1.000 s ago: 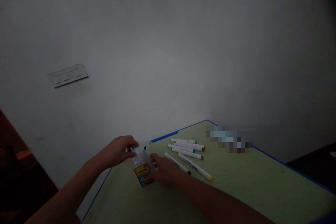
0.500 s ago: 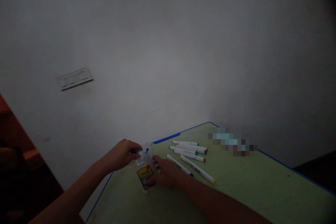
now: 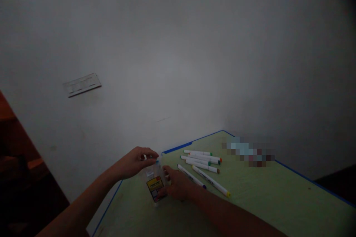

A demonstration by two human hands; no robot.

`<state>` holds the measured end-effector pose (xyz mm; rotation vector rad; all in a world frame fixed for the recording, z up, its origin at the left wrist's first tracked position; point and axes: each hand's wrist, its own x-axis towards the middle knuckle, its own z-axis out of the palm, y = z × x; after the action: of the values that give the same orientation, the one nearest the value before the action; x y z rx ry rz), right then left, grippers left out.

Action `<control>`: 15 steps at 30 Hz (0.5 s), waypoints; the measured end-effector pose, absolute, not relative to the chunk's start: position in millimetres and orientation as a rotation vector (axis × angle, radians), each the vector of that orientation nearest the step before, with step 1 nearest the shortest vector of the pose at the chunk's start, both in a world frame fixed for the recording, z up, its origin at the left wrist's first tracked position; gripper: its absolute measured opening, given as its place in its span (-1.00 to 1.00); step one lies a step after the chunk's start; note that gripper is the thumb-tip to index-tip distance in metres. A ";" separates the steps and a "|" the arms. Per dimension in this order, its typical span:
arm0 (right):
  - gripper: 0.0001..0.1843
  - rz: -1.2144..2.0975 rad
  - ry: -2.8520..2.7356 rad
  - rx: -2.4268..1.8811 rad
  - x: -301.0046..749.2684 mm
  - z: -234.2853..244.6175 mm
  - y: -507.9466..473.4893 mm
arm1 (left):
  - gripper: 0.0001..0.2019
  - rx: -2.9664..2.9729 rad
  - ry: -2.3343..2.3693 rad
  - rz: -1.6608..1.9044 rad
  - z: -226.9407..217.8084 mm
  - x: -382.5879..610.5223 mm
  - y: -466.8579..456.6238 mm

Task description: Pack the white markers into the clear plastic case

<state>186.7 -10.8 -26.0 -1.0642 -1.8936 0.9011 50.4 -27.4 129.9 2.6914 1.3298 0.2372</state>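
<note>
A clear plastic marker case (image 3: pixel 155 187) with a yellow and black label stands slightly tilted on the table. My right hand (image 3: pixel 178 184) is wrapped round its right side, the thumb across the label. At the open top, my left hand (image 3: pixel 140 162) has thumb and forefinger closed about the end of a marker (image 3: pixel 157 162) with a blue tip; most of it is hidden by the fingers and the cloudy plastic. Right of the case lie several white markers, among them a yellow-capped marker (image 3: pixel 211 180) and a purple-capped marker (image 3: pixel 191 176).
The light green table (image 3: pixel 264 192) has a blue edge and reaches to the grey wall (image 3: pixel 178 63). A blurred-out item (image 3: pixel 244 149) lies near its far right edge. On the left wall is a white plate (image 3: pixel 83 84), with reddish-brown wooden furniture (image 3: pixel 11 133) below it.
My left hand has shifted right along the case's top, from one blue-tipped marker to the other. My right hand keeps its hold. The view has shifted slightly.
</note>
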 end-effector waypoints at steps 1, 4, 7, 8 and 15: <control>-0.24 0.896 -1.900 -1.067 186.7 -25.8 -10.8 | -0.75 2.667 1.321 0.222 129.0 52.2 -27.7; -0.22 0.877 -1.908 -1.069 186.5 -26.6 -9.9 | -0.77 2.673 1.315 0.226 125.7 54.6 -26.5; -0.24 0.856 -1.911 -1.043 186.2 -29.0 -8.6 | -0.80 2.674 1.300 0.220 123.9 53.3 -25.6; -0.24 0.853 -1.909 -1.042 186.1 -29.7 -8.3 | -0.80 2.665 1.297 0.218 123.9 52.7 -25.9; -0.17 0.871 -1.893 -1.083 188.2 -26.9 -10.8 | -0.75 2.682 1.308 0.214 124.7 50.0 -27.6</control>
<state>188.2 -10.8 -26.9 -1.0831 -1.8932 0.8708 50.0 -27.6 124.7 2.6824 1.3079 0.2141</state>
